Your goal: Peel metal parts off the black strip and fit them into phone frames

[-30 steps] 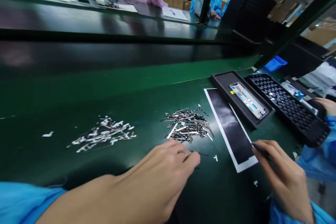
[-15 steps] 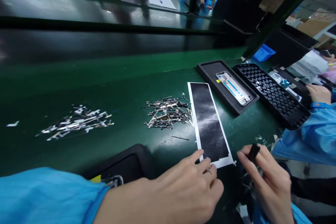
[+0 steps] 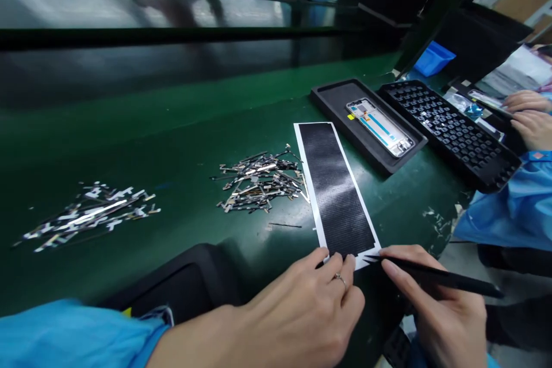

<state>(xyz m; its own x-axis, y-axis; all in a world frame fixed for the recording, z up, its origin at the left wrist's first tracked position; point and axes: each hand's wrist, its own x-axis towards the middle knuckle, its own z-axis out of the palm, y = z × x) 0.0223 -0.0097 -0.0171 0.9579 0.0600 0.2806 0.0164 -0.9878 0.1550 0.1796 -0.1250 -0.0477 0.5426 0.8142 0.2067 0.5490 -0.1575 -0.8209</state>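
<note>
My left hand [image 3: 308,305], with a ring on one finger, bends its fingers down on the near end of a white-edged sheet of narrow black strips [image 3: 334,184], holding it against the green table. My right hand [image 3: 435,299] is closed around black tweezers [image 3: 457,280], whose tips point left over the sheet's lower right corner. Whether the tips touch a strip I cannot make out. Left of the sheet lies a pile of thin flex-cable-like pieces [image 3: 263,181]. A second pile of similar, whiter pieces [image 3: 92,213] is farther left.
A phone frame [image 3: 380,126] lies in a black foam tray [image 3: 330,95]. Beside it stands a black compartmented tray [image 3: 448,132]. Another dark tray [image 3: 194,276] is partly under my left forearm. A co-worker's hands [image 3: 532,118] are at the right, near a blue bin [image 3: 433,58].
The tweezers have swung from pointing away in my right hand to lying across it, tips now at the sheet's corner. My left hand stays on the sheet. The view has shifted slightly.
</note>
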